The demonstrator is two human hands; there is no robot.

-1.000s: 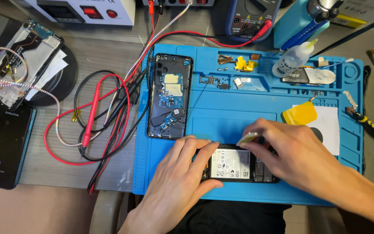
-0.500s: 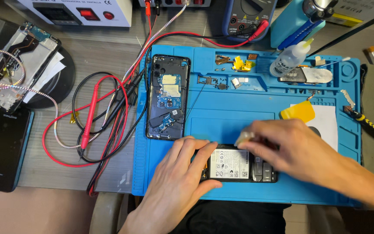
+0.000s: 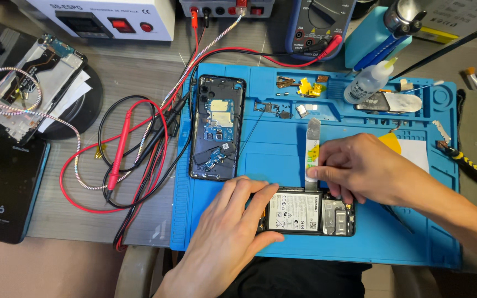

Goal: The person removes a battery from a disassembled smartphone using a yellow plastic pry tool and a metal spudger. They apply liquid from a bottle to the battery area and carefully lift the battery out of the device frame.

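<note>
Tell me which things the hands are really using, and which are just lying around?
In use:
left hand steadying the opened phone
right hand pressing a thin flat pry strip at the phone's top edge
blue mat underneath

Lying about:
second opened phone
red probe
small bottle
black phone

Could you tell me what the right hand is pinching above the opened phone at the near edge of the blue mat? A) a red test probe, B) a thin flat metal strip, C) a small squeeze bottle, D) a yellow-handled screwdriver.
B: the right hand pinches a thin flat metal strip that stands up from the top edge of the opened phone, while the left hand steadies that phone on the blue mat.
</note>
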